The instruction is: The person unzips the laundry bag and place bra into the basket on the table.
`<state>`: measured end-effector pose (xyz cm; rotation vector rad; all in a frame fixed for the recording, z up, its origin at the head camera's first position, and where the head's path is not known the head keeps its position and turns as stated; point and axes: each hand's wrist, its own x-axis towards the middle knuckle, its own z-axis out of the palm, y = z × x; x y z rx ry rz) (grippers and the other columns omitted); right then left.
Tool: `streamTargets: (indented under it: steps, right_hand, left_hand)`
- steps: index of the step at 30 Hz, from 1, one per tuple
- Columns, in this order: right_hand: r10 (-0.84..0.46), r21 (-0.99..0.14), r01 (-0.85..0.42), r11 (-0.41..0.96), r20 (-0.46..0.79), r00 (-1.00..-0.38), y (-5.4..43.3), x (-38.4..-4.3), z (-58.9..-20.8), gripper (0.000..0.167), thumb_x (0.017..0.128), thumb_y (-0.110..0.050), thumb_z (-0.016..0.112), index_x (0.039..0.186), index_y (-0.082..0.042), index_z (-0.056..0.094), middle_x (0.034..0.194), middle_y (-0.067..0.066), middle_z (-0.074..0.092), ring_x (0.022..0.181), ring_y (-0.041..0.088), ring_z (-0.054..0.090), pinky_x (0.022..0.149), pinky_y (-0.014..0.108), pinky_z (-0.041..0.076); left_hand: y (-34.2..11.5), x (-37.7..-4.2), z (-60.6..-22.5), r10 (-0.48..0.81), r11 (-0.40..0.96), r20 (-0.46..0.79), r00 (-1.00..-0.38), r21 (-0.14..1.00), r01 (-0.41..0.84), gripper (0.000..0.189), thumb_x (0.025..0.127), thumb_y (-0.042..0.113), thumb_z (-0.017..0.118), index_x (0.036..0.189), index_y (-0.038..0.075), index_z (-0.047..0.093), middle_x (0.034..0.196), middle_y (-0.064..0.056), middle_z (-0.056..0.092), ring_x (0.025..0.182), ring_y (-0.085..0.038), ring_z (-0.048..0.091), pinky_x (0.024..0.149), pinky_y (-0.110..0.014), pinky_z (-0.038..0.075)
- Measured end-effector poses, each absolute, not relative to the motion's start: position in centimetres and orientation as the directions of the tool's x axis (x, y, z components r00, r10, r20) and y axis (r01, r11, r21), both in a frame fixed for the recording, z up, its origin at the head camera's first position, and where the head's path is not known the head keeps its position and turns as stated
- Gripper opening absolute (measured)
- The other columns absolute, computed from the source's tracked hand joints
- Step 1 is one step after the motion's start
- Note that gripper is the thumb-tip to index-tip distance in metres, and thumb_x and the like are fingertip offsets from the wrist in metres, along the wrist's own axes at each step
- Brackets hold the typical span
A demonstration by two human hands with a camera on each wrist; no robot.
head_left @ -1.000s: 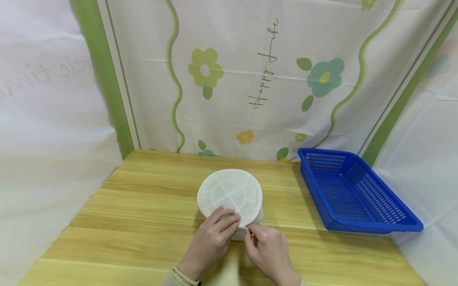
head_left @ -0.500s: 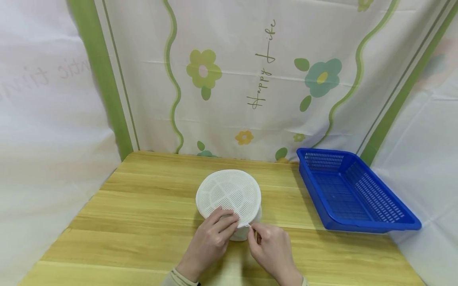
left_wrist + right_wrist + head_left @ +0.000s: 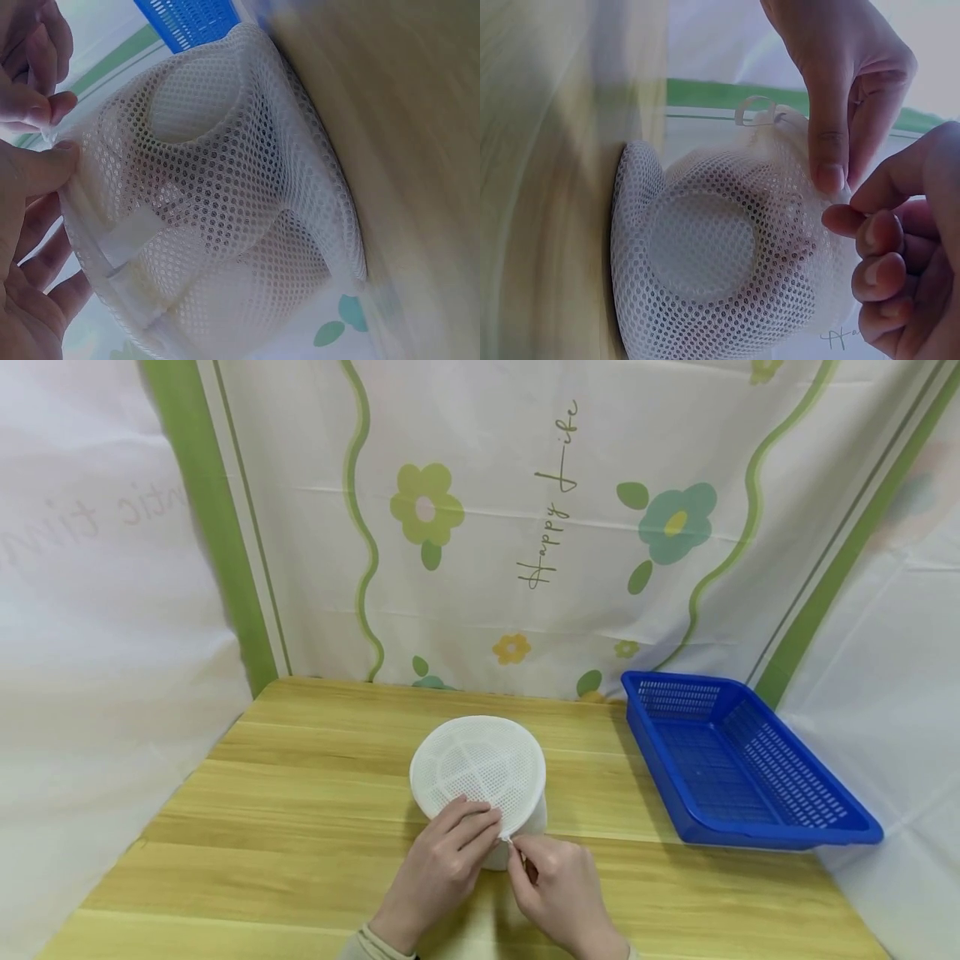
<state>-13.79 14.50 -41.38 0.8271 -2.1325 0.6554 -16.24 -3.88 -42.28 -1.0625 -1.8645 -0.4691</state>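
Observation:
A round white mesh laundry bag (image 3: 480, 756) stands upright on the table, its flat top facing up. My left hand (image 3: 450, 852) grips the near rim, fingers laid over the top and thumb (image 3: 52, 169) against the side. Just right of it, my right hand (image 3: 562, 885) pinches the small white zipper pull (image 3: 508, 840) at the rim's edge, other fingers curled in. Both wrist views show the bag's see-through side with a round pale patch (image 3: 701, 247). A ribbon loop (image 3: 742, 111) sticks out near the top in the right wrist view. The zipper's far stretch is hidden.
A blue plastic basket (image 3: 705, 768) with slotted sides sits at the right of the wooden table (image 3: 262, 827). A white curtain with printed flowers (image 3: 465, 610) hangs behind the table, and pale cloth lines both sides.
My right hand shifted slightly right along the rim with the zipper pull, then came back left close to my left thumb side. The left hand and bag stay nearly in place.

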Motion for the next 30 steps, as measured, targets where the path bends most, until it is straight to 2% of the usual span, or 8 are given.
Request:
streamTargets:
  steps: [9,17,23,30]
  right_hand:
    - [-0.315,-0.195,-0.701,0.686,0.789,-0.528,14.5,-13.8,-41.2,0.032,0.078,-0.005,0.062,0.061,-0.026,0.045,0.056,-0.018,0.036,0.047,-0.007,0.03,0.041,0.008,0.022]
    - [-0.289,-0.202,-0.684,0.701,0.796,-0.532,14.6,-13.9,-41.1,0.034,0.078,-0.005,0.062,0.06,-0.026,0.042,0.056,-0.019,0.036,0.047,-0.007,0.031,0.041,0.009,0.023]
    - [-0.268,-0.2,-0.656,0.728,0.798,-0.541,14.9,-14.2,-41.2,0.037,0.077,-0.005,0.065,0.058,-0.027,0.042,0.055,-0.02,0.033,0.047,-0.009,0.026,0.04,0.008,0.02]
    - [-0.228,-0.184,-0.615,0.767,0.818,-0.529,15.5,-14.6,-41.5,0.04,0.073,-0.004,0.068,0.057,-0.028,0.042,0.053,-0.021,0.031,0.048,-0.011,0.022,0.04,0.008,0.016]
  left_hand:
    - [-4.0,-16.1,-42.1,0.495,0.567,0.842,-0.215,-0.126,0.814,0.034,0.104,0.01,0.043,0.1,0.0,0.075,0.108,-0.009,0.071,0.105,-0.024,0.063,0.099,-0.044,0.047]
    - [-4.0,-16.1,-42.1,0.502,0.568,0.835,-0.224,-0.123,0.814,0.026,0.098,0.006,0.05,0.1,0.001,0.076,0.108,-0.008,0.071,0.106,-0.024,0.063,0.099,-0.044,0.047]
    - [-4.0,-16.1,-42.1,0.5,0.566,0.837,-0.223,-0.121,0.816,0.031,0.102,0.007,0.045,0.099,0.001,0.076,0.108,-0.009,0.071,0.105,-0.024,0.064,0.099,-0.044,0.047]
    - [-3.9,-16.3,-42.1,0.487,0.555,0.847,-0.214,-0.111,0.825,0.032,0.103,0.008,0.045,0.097,0.0,0.076,0.106,-0.009,0.071,0.104,-0.024,0.064,0.098,-0.044,0.047]
